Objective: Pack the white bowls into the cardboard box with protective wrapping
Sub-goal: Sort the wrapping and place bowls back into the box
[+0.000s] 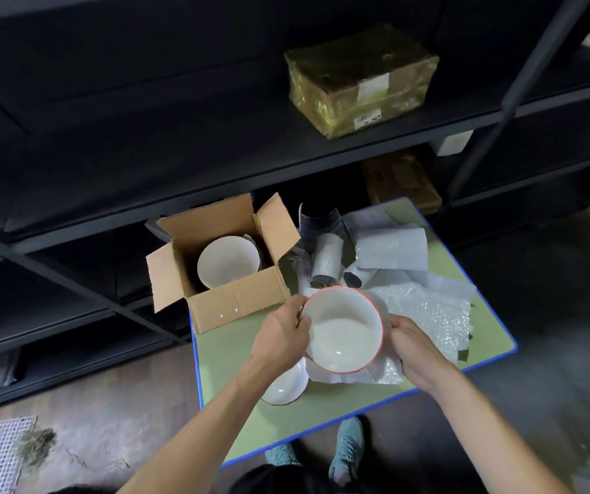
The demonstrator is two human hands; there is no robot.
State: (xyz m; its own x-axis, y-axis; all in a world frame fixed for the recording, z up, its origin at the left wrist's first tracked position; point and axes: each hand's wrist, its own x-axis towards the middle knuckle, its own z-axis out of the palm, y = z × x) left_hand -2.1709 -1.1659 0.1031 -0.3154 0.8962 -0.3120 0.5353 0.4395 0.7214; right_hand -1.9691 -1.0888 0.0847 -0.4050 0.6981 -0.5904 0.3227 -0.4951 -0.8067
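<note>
Above the green blue-edged table [222, 369], your left hand [279, 336] and right hand [418, 347] grip the red-rimmed white ceramic bowl [343, 336] by its sides. A plain white bowl [227, 262] sits inside the open brown cardboard box [236, 304]. The gold-wrapped parcel [357, 65] has a white label [373, 83], unreadable.

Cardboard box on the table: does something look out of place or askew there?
The cardboard box sits at the table's far-left corner and seems to overhang its edge. The bowl inside looks tilted, not flat.

My green table [322, 411] carries the open cardboard box [236, 308] at its far left corner, rolled wrapping [329, 258], bubble wrap [428, 311] and, apparently, a white bowl [286, 386] nearest me.
</note>
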